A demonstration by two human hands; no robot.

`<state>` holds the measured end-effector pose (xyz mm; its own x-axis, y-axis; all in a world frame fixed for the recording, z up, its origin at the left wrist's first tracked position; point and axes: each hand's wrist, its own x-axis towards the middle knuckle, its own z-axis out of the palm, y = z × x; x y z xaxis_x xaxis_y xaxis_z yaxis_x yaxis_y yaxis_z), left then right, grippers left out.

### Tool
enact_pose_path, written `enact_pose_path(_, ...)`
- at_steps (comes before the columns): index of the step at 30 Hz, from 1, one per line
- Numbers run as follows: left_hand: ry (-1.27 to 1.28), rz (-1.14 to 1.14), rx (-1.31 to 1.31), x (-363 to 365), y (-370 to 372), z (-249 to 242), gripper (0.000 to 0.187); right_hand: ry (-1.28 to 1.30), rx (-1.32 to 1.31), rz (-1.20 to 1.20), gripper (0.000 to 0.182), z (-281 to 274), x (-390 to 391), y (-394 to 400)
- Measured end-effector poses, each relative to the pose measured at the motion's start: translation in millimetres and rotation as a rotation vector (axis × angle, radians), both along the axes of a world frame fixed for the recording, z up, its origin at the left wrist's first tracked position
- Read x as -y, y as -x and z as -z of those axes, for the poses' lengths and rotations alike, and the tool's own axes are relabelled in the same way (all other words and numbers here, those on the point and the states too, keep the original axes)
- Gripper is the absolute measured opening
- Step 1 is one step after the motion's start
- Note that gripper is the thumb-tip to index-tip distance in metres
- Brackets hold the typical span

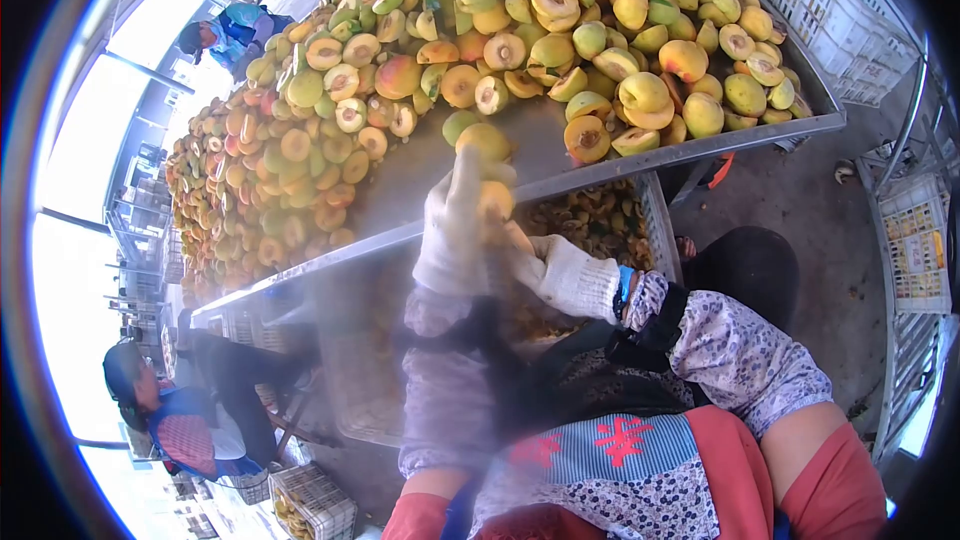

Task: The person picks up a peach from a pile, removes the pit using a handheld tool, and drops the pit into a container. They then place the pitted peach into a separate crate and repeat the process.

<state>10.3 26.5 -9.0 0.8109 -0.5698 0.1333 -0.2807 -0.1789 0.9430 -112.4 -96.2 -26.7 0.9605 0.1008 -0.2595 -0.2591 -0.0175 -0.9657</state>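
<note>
My left hand (452, 230), in a whitish work glove, reaches up to the edge of the metal table. Its fingers are closed around a yellow peach piece (496, 199), blurred by haze and motion. Just beyond the fingertips is a yellow-green peach (484, 143) on the table. My right hand (568, 275), gloved too, is close beside the left one below the rim. Its fingers are curled together, and what they grip is hidden. Cut peach halves (502, 51), many with brown centres, are heaped on the metal table (420, 155) ahead.
Under the rim stands a crate (655, 225) of darker fruit pieces. White plastic crates (830, 15) are stacked at the right, with another crate (915, 245) on a rack. One person (195, 410) sits at the left; another person (235, 35) is at the far side.
</note>
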Motion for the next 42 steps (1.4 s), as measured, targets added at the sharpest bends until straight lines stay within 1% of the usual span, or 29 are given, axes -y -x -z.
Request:
enact_pose_path(1, 0.003, 0.002, 0.0, -0.8, -2.4, 2.9, 0.057, 0.003, 0.0, 0.002, 0.034, 0.0, -0.2, 0.0)
enact_pose_path(3, -0.07, -0.092, 0.373, -0.1, -5.5, 5.3, 0.057, -0.367, -0.091, 0.015, 0.034, 0.6, 0.1, -0.9)
enact_pose_path(4, -0.07, -0.09, 0.375, 1.7, -1.0, 5.4, 0.057, -0.368, -0.089, 0.017, 0.034, 2.2, 1.2, -1.9)
enact_pose_path(6, 0.193, -0.147, 0.253, 10.1, 20.1, 3.5, 0.06, -0.098, 0.291, 0.005, 0.035, 8.2, 4.5, -4.0)
enact_pose_path(7, 0.453, -0.201, -0.258, 20.6, 35.8, -21.5, 0.058, 0.037, 0.477, 0.0, 0.035, 8.0, 4.7, -4.7)
enact_pose_path(8, 0.45, -0.201, -0.257, 15.0, 27.0, -9.8, 0.058, 0.034, 0.478, 0.001, 0.035, 5.1, 4.6, -4.7)
enact_pose_path(9, 0.283, -0.199, 0.003, 5.4, 10.5, 11.7, 0.058, -0.225, 0.107, -0.038, 0.033, -4.4, 5.1, -4.2)
enact_pose_path(10, 0.115, -0.196, 0.26, 3.6, 4.8, 15.2, 0.057, -0.476, -0.269, -0.077, 0.032, -9.8, 5.4, -3.8)
enact_pose_path(11, 0.237, -0.172, 0.094, 3.6, 5.9, 20.2, 0.056, -0.474, -0.269, -0.078, 0.032, -9.1, 5.0, -3.7)
enact_pose_path(12, 0.239, -0.172, 0.094, 6.0, 11.0, 12.5, 0.056, -0.359, -0.2, -0.047, 0.032, -6.6, 3.9, -3.4)
enact_pose_path(13, 0.361, -0.173, -0.158, 8.4, 17.2, 2.8, 0.056, -0.245, -0.132, -0.015, 0.033, -2.9, 2.7, -3.0)
enact_pose_path(14, 0.476, -0.171, -0.413, 11.1, 22.5, -3.7, 0.056, -0.245, -0.133, -0.012, 0.033, 5.8, -2.0, -3.2)
enact_pose_path(15, 0.473, -0.169, -0.415, 14.1, 26.3, -6.8, 0.056, -0.226, -0.018, 0.061, 0.034, 12.6, -9.6, -4.7)
enact_pose_path(16, 0.504, -0.217, -0.523, 16.7, 29.4, -9.2, 0.055, -0.208, 0.099, 0.132, 0.035, 17.5, -14.2, -5.5)
enact_pose_path(17, 0.536, -0.264, -0.63, 19.0, 30.7, -11.4, 0.055, -0.209, 0.101, 0.133, 0.035, 20.9, -13.7, -5.7)
enact_pose_path(21, 0.595, -0.191, -0.558, 18.5, 35.3, -12.6, 0.054, -0.022, 0.171, 0.085, 0.034, 5.1, 3.9, -5.9)
enact_pose_path(23, 0.423, -0.127, -0.425, 13.0, 30.4, -16.6, 0.052, 0.177, 0.15, 0.006, 0.034, -4.5, 17.5, -7.9)
enact_pose_path(24, 0.425, -0.127, -0.427, 9.5, 24.3, -16.5, 0.052, 0.179, 0.149, 0.005, 0.034, -2.6, 18.7, -9.0)
enact_pose_path(26, 0.374, -0.073, -0.58, 2.3, 9.5, -9.8, 0.052, 0.302, 0.254, 0.011, 0.034, 3.7, 17.5, -10.4)
enact_pose_path(28, 0.343, -0.047, -0.539, 1.7, 7.8, -8.4, 0.051, 0.207, 0.175, 0.034, 0.033, 0.8, 8.7, -7.1)
enact_pose_path(29, 0.309, -0.098, -0.557, 2.7, 9.3, -9.9, 0.05, 0.112, 0.101, 0.067, 0.033, -2.9, 4.8, -5.1)
enact_pose_path(30, 0.277, -0.145, -0.572, 6.2, 11.2, -12.9, 0.05, 0.113, 0.102, 0.069, 0.033, -8.9, 3.3, -3.1)
enact_pose_path(32, 0.289, -0.186, -0.573, 7.7, 13.8, -11.5, 0.05, 0.236, 0.076, 0.097, 0.033, -19.7, 1.8, 1.0)
enact_pose_path(35, 0.248, -0.141, -0.57, 3.5, 15.7, -10.4, 0.05, 0.364, 0.058, 0.07, 0.032, -18.9, 3.8, 3.3)
enact_pose_path(38, 0.19, -0.202, -0.597, 5.8, 18.5, -16.2, 0.052, 0.332, 0.122, 0.108, 0.033, -4.7, 2.5, 2.9)
enact_pose_path(39, 0.27, -0.123, -0.631, 3.7, 15.3, -13.1, 0.052, 0.335, 0.124, 0.109, 0.033, 1.9, 0.7, 1.7)
enact_pose_path(40, 0.348, -0.042, -0.664, 2.7, 13.4, -10.7, 0.052, 0.199, 0.157, 0.117, 0.035, 8.2, -1.6, 0.5)
enact_pose_path(41, 0.348, -0.038, -0.664, 4.6, 15.8, -6.6, 0.052, 0.061, 0.188, 0.123, 0.037, 13.1, -3.3, 0.7)
enact_pose_path(42, 0.446, -0.061, -0.55, 11.6, 24.2, -7.8, 0.051, 0.061, 0.188, 0.125, 0.037, 11.7, -4.5, 1.8)
